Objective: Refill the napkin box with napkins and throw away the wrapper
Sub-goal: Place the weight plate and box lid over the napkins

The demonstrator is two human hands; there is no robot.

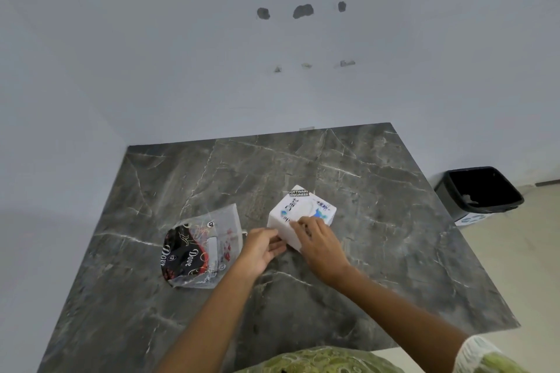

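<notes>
A white cube-shaped napkin box [306, 209] with stickers on top stands near the middle of the dark marble table [378, 221]. My left hand [262, 247] presses against its near-left side and my right hand [318, 241] grips its near corner from the top. To the left lies a crumpled clear plastic wrapper [201, 247] with black and red print, flat on the table and apart from both hands. No loose napkins are visible.
A black waste bin [478, 192] with a dark liner stands on the floor past the table's right edge. White walls close off the back and left of the table. The table's front edge is near my body.
</notes>
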